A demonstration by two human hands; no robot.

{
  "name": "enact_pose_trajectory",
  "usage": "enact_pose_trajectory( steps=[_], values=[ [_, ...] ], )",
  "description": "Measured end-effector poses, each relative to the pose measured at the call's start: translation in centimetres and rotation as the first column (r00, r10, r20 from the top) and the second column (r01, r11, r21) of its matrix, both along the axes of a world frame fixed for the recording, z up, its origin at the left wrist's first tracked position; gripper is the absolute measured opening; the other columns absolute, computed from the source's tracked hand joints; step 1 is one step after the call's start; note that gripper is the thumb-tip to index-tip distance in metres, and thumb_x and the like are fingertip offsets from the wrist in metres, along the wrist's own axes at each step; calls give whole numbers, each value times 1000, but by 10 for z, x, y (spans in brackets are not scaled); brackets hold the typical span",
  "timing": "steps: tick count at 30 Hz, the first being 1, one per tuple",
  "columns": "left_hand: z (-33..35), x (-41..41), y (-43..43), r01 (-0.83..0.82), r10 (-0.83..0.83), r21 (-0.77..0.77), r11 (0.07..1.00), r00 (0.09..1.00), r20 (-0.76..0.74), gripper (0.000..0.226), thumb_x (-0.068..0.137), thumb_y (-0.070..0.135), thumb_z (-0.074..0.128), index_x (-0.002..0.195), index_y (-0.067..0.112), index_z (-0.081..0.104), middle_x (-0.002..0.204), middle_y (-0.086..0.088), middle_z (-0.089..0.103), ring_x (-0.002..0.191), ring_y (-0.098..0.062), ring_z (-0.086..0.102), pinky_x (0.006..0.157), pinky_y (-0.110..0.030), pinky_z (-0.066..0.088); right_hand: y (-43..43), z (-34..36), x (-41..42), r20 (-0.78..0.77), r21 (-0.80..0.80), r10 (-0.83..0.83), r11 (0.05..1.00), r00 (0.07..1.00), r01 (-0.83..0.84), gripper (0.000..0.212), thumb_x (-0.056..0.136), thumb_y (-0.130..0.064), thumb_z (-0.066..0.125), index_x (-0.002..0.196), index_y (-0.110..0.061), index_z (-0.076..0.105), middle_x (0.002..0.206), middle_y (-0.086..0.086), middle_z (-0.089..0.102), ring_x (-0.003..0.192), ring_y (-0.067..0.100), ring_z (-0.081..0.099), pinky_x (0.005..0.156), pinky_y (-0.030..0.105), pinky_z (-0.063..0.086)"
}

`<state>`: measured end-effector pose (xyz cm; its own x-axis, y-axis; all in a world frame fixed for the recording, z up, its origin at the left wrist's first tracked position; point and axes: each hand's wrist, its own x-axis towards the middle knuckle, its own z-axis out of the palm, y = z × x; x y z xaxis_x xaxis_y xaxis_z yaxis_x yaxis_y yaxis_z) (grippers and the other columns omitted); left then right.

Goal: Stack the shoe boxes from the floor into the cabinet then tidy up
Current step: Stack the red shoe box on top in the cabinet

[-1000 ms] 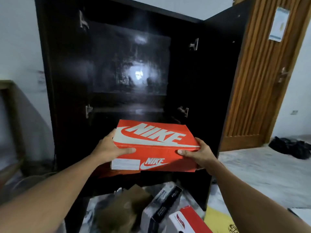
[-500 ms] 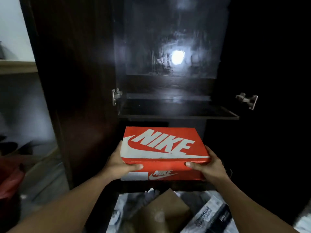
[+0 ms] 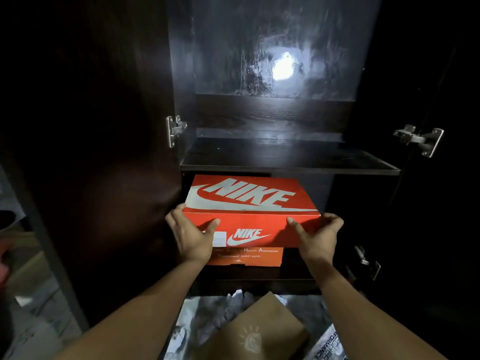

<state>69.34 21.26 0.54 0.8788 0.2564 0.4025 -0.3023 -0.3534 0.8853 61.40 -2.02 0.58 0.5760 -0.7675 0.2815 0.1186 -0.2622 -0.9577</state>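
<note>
An orange shoe box with a white logo on its lid [image 3: 249, 201] sits in the lower compartment of the dark cabinet [image 3: 288, 166], on top of another orange box [image 3: 249, 255] with small print on its front. My left hand [image 3: 191, 236] grips the top box's near left corner, thumb on the front face. Over at the near right corner my right hand [image 3: 315, 236] holds it the same way. The far end of the box lies under the shelf.
Both cabinet doors stand open, with metal hinges at left [image 3: 175, 129] and right [image 3: 420, 139]. On the floor below lie a brown cardboard box [image 3: 257, 331], crumpled white paper [image 3: 233, 305] and a white printed box [image 3: 330, 346]. The upper shelf holds nothing.
I have moved closer to the cabinet, and the orange box has gone from in front of the opening into the lower compartment, onto the other orange box. Both hands still hold it.
</note>
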Motion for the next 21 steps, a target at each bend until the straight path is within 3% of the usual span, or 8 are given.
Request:
enact_pose_trajectory(
  steps=[4, 6, 8, 12, 14, 18, 21],
  values=[
    [-3, 17, -13, -55, 55, -7, 998, 998, -1, 66, 68, 13, 90, 115, 4, 46, 134, -17, 36, 126, -34, 45, 101, -29, 38, -2, -10, 19, -28, 6, -43, 999, 999, 43, 66, 68, -36, 89, 114, -20, 44, 122, 8, 61, 112, 24, 61, 94, 31, 46],
    [-6, 21, -18, -72, 72, 24, 997, 997, 16, 62, 72, 15, 88, 117, 5, 48, 137, -15, 35, 128, -35, 44, 106, -41, 44, -3, -18, 28, -44, 6, 22, 1000, 999, -22, 72, 67, -40, 89, 121, -23, 44, 124, 5, 61, 112, 20, 62, 100, 39, 49],
    [-13, 27, -18, -53, 51, 60, 997, 998, 29, 65, 74, 17, 87, 125, 4, 48, 142, -14, 32, 130, -35, 43, 106, -41, 45, -4, -22, 35, -54, -6, 95, 995, 994, -96, 77, 65, -44, 89, 124, -26, 43, 123, 1, 60, 111, 16, 61, 102, 42, 50],
    [-24, 41, -11, 48, -62, 244, 969, 997, 51, 81, 77, 24, 83, 144, 13, 40, 155, -4, 19, 131, -30, 47, 101, -43, 49, -5, -27, 52, -75, -71, 173, 981, 982, -178, 104, 42, -82, 77, 128, -35, 45, 132, -8, 47, 118, 15, 57, 102, 44, 50],
    [-21, 48, -8, 39, -60, 392, 919, 997, 41, 85, 81, 29, 80, 151, 17, 34, 160, 0, 13, 134, -29, 43, 96, -44, 50, -5, -21, 60, -70, -77, 174, 981, 982, -179, 106, 43, -79, 78, 133, -33, 44, 131, -12, 38, 123, 17, 52, 104, 45, 48],
    [-10, 65, -13, 20, -23, 647, 762, 1000, -3, 95, 84, 46, 70, 158, 18, 18, 164, 2, 1, 136, -30, 30, 96, -43, 50, -16, -13, 79, -139, -101, 224, 966, 965, -238, 88, 67, -48, 85, 141, -27, 42, 138, -8, 34, 131, 20, 45, 111, 45, 42],
    [-2, 81, -20, 81, -52, 703, 706, 997, -63, 95, 85, 49, 69, 158, 17, 17, 165, 2, -4, 142, -30, 26, 100, -42, 47, -24, -10, 89, -219, -137, 303, 932, 927, -337, 102, 60, -57, 82, 148, -27, 39, 152, -3, 28, 137, 20, 38, 114, 45, 38]
  ],
)
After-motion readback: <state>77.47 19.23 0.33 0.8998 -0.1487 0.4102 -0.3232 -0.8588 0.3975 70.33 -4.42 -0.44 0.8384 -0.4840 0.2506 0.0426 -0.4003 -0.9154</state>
